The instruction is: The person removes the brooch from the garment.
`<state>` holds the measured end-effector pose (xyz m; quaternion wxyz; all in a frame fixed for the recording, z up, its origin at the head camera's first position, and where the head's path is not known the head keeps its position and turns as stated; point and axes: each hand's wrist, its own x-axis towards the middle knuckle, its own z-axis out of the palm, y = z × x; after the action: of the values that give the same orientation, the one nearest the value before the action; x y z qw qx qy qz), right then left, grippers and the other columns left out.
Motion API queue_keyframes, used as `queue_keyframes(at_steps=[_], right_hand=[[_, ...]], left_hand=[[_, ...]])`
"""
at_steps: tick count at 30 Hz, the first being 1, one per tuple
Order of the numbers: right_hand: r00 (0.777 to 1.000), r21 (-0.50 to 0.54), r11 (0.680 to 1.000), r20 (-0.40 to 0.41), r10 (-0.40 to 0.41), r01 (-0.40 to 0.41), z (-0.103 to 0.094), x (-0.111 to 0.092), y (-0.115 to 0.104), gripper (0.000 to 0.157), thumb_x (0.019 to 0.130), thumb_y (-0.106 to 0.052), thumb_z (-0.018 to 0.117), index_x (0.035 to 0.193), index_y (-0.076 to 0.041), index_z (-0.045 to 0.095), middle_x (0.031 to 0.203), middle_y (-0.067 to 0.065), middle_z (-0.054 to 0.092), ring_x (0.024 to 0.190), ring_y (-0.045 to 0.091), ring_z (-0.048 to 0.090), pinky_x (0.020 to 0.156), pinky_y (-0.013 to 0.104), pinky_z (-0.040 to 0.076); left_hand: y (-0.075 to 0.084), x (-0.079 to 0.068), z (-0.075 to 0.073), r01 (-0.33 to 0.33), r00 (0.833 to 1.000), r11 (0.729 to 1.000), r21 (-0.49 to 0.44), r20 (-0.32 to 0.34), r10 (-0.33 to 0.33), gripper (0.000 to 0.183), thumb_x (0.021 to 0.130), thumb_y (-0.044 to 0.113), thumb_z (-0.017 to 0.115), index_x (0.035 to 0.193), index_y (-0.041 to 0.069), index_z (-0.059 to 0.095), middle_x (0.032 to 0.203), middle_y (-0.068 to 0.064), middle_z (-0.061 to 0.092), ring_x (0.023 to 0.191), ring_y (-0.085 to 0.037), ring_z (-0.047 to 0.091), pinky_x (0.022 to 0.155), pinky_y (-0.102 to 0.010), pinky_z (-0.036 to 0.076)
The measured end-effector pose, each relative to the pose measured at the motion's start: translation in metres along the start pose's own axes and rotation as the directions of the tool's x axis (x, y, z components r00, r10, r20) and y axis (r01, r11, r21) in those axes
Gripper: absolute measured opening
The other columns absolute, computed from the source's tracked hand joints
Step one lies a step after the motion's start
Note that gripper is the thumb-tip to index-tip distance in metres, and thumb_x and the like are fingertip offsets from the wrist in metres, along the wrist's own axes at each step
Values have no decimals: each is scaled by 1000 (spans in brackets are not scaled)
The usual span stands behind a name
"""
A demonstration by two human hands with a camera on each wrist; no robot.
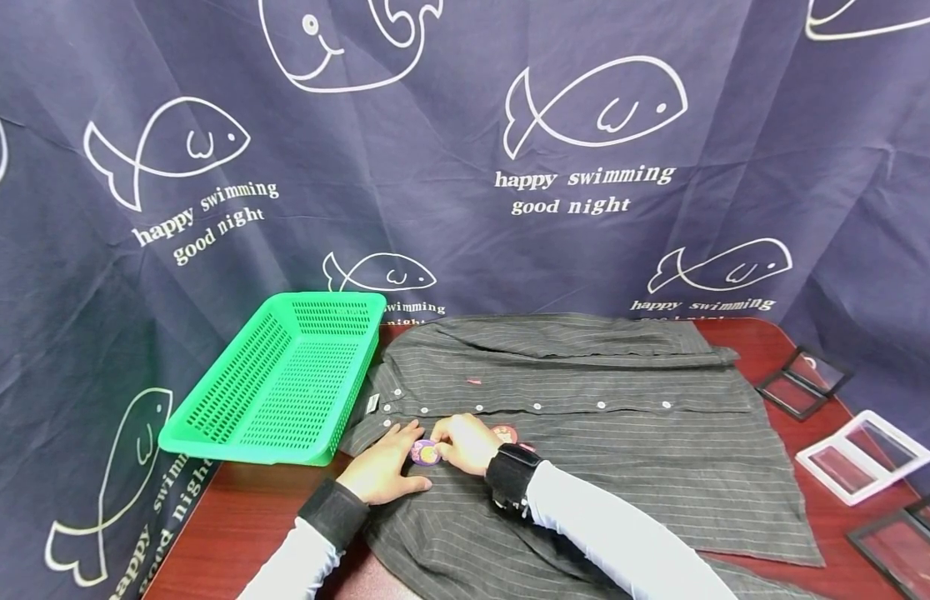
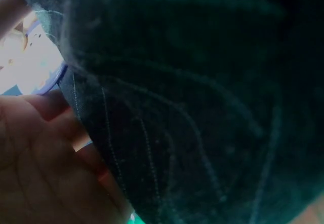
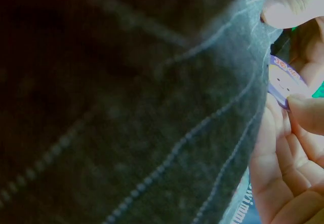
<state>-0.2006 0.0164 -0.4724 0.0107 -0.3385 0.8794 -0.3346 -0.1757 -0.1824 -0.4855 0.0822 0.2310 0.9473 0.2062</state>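
A dark grey pinstriped shirt (image 1: 630, 467) with white buttons lies spread on the table. My right hand (image 1: 468, 443) pinches a round purple badge (image 1: 425, 452) with a yellow figure on it, against the shirt near the collar. In the right wrist view, the right thumb (image 3: 309, 113) presses the edge of the badge (image 3: 286, 79). My left hand (image 1: 386, 467) rests on the shirt just left of the badge, fingers extended and thumb spread. Dark cloth covers most of both wrist views. Partly hidden by the right wrist is a round red badge (image 1: 504, 434).
A green plastic basket (image 1: 322, 450) stands at the left, beside the collar. Along the right side of the red-brown table (image 1: 772, 342) lie a black-framed case (image 1: 802, 383), a white-framed one (image 1: 866, 458) and another black-framed one (image 1: 903, 546). A fish-patterned curtain (image 1: 465, 167) hangs behind.
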Motion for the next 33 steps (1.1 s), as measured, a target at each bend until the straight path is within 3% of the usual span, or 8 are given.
queue_keyframes(at_steps=[11,33], right_hand=[[999,36,998,20,43,-44,0,1,0,8,78,1,67,82,-4,72,63,3,69,56,2,54,56,18,40],[996,97,994,66,53,-59,-2,0,-3,8,79,3,64,79,-1,72,60,8,68,50,-1,48,51,15,36]], left_hand=[[1,0,-1,-2,1000,1000,15,10,2,82,78,39,78,140,-6,47,151,-23,41,140,-48,35,113,-56,33],[-1,0,0,-25,1000,998,54,10,25,83,79,42,77,140,-5,48,151,-22,43,139,-47,37,112,-54,34]])
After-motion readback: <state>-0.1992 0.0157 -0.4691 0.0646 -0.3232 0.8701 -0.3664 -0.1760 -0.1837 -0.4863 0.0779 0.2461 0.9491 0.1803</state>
